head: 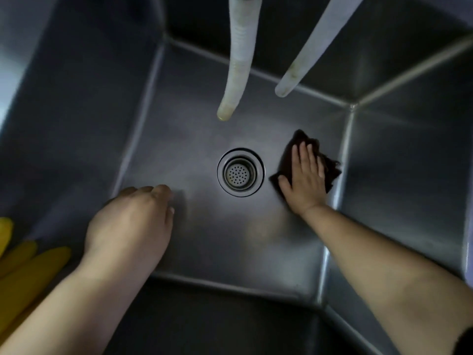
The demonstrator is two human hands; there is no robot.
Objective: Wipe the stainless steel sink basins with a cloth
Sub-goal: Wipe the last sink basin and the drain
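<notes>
We're looking straight down into one deep steel basin (194, 226), and the right hand (305, 179) is flat on a dark cloth (330, 170), fingers straight and close together, pressing it onto the basin floor. That grip is fully spread, palm down, nothing pinched. The fingers point away from the person toward the back wall, tilted slightly right. The cloth sits on the right side of the floor, just beside the right wall seam and right of the drain (240, 172). It's crumpled, its long axis running from the far-left corner near the fingertips down to the near-right edge; parts of it stick out beyond the hand at the top, the right and by the thumb.

The left hand (133, 221) hangs over the left part of the floor, knuckles up, fingers curled under, holding nothing that I can see; whether it touches the steel I cannot tell.

Count: one cloth, one round perforated drain in the middle, two pale hoses (238, 60) (309, 49) dangling from above with their ends hanging over the back of the floor, and one yellow rubber glove (28, 272) at the left edge.
</notes>
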